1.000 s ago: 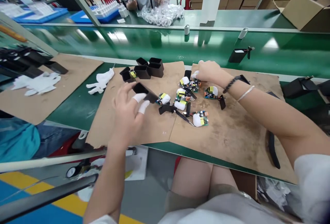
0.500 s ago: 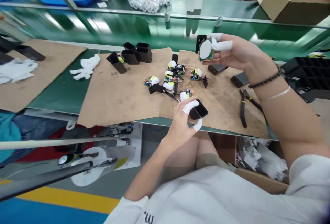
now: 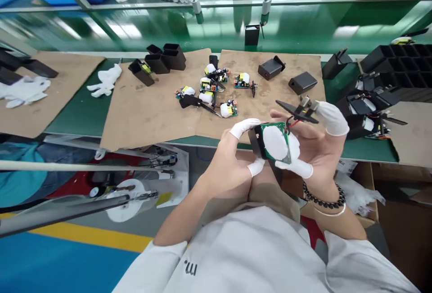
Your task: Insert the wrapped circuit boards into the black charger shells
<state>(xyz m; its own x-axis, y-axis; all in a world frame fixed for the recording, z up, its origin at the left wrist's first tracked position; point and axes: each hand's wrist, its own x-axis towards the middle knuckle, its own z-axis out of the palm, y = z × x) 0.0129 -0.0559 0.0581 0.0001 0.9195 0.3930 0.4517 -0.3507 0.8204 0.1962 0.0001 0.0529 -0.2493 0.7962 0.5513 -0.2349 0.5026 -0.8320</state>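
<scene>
My left hand [image 3: 232,153], with white finger cots on thumb and index finger, grips a black plastic case [image 3: 257,143] above the bench's front edge. Held in my right hand [image 3: 313,149], also in finger cots, is a green circuit board [image 3: 286,158] with a round white pad on its face. The board's left end is at the case's mouth; how deep it sits inside I cannot tell. A black plug cover with metal prongs [image 3: 299,110] hangs on a red wire from the board, between my right fingers. Several circuit boards [image 3: 228,109] lie on the brown paper beyond.
Several empty black cases [image 3: 173,56] stand at the back left, near a white glove [image 3: 105,80]. Two closed-looking cases [image 3: 303,83] lie right of the boards. Stacked black cases [image 3: 398,65] fill the right side. Behind runs a green conveyor [image 3: 151,32] carrying a black case [image 3: 251,35].
My right hand has come down and toward me, bringing the board to the case in my left hand. The view has shifted; a black case now shows on the conveyor.
</scene>
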